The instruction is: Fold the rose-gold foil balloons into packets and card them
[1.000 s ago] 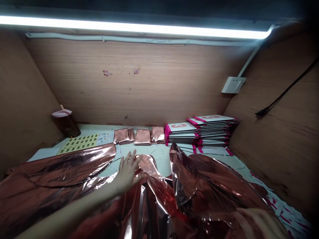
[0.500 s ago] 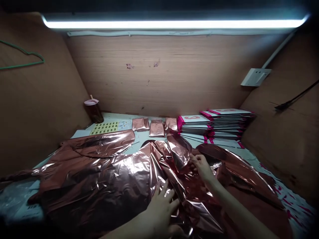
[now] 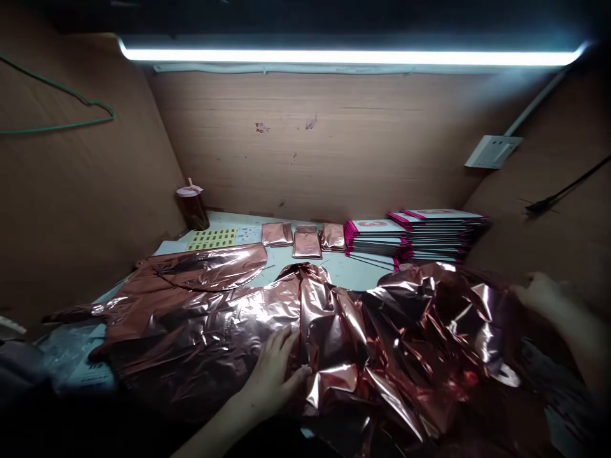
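Crumpled, shiny rose-gold foil balloons [image 3: 248, 324] are spread in front of me, uninflated. My left hand [image 3: 274, 372] lies on the foil near the middle, its fingers stretched out and the thumb apart. Far to the right, my right hand [image 3: 548, 302] is at the outer edge of a bunched foil balloon [image 3: 429, 337] and appears to grip that edge. Motion smears its fingers. The rounded end of one flat piece [image 3: 229, 264] lies at the left. Folds hide where one balloon ends and another starts.
Folded foil packets [image 3: 307, 243] lie at the back beside a yellow label sheet [image 3: 212, 239]. Pink-edged printed card packs [image 3: 377, 238] are stacked at the back right. A dark lidded cup [image 3: 193, 210] stands in the left corner. Clear plastic bags [image 3: 71, 356] lie at left.
My right hand has swung from the middle to the far right, and the foil there is now drawn out and bunched. My left hand has shifted slightly left and up. The view has shifted slightly.
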